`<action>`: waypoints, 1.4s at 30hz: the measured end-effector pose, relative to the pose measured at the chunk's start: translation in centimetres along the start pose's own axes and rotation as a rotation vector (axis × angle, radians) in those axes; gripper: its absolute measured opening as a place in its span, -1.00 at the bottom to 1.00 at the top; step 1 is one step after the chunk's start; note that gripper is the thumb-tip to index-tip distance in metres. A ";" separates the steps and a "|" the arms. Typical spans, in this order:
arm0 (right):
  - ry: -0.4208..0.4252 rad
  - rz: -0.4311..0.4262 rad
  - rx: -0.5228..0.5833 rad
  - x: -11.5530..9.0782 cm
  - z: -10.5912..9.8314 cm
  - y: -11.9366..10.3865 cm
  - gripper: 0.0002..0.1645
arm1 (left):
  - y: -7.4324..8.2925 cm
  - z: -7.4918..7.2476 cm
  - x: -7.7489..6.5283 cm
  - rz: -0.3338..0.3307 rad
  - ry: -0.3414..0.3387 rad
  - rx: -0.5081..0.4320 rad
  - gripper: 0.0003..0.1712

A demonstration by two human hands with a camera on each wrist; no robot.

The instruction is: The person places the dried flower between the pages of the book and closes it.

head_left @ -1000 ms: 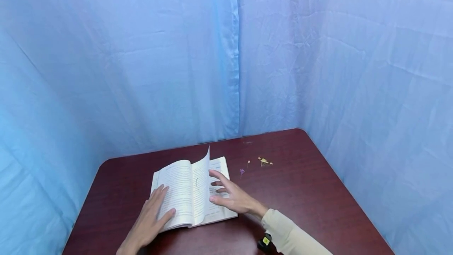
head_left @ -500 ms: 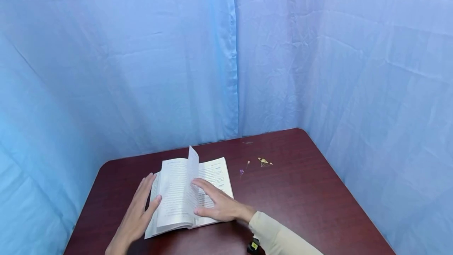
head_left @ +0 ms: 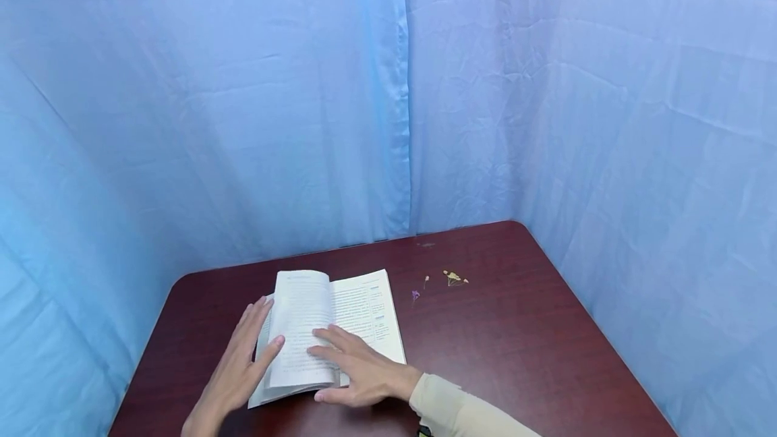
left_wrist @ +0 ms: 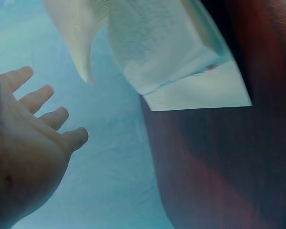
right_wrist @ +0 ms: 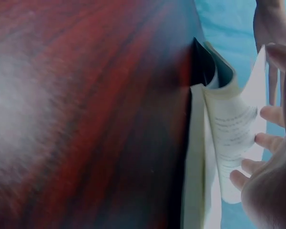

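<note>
An open book [head_left: 367, 312] with printed pages lies on the dark red table. My left hand [head_left: 233, 369] is at the book's left edge, thumb apart from the fingers, overlapping the left pages in the head view. Its fingers [left_wrist: 35, 99] appear extended in the left wrist view, nothing between them. My right hand [head_left: 364, 371] reaches across the lower part of the book, fingers spread over the left-hand page [head_left: 300, 329] beside the spine. In the right wrist view, the right fingertips [right_wrist: 262, 138] touch a curved page [right_wrist: 236, 136], and its thumb is by the page's edge.
To the right of the book lie a yellow dried flower [head_left: 452, 278], a small pale one [head_left: 426, 279] and a purple one [head_left: 415, 295]. The wooden table [head_left: 516, 342] has rounded far corners. Blue curtains [head_left: 303, 120] hang behind and at both sides.
A page that stood up near the spine has been turned over to the left. My right hand moved left with it. The left hand shifted left, off the page middle to the edge.
</note>
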State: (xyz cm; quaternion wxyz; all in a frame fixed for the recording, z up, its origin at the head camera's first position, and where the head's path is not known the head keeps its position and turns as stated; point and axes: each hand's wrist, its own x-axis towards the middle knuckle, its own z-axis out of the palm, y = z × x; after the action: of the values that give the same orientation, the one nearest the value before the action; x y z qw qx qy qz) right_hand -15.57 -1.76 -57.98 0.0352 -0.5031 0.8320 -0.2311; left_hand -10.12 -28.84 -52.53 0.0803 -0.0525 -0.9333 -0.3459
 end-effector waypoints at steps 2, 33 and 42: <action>-0.008 -0.008 -0.028 -0.2 0.3 -0.2 -0.18 | -0.4 0.6 -0.1 -0.010 -0.027 0.018 -0.13; 0.208 -0.003 -0.012 -3.1 -2.1 3.1 -0.41 | -2.7 5.2 -1.5 -0.020 -0.155 0.145 0.02; 0.260 0.208 0.008 -6.3 -4.4 6.8 -0.32 | -3.5 5.0 -1.7 -0.013 -0.148 0.158 0.02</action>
State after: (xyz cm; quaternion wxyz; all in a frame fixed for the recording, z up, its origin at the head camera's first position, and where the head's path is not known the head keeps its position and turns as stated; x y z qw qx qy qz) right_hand -19.35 7.78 -58.03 -0.0469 -0.3802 0.8761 -0.2928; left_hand -9.55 -28.33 -58.83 0.0129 -0.0652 -0.9614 -0.2670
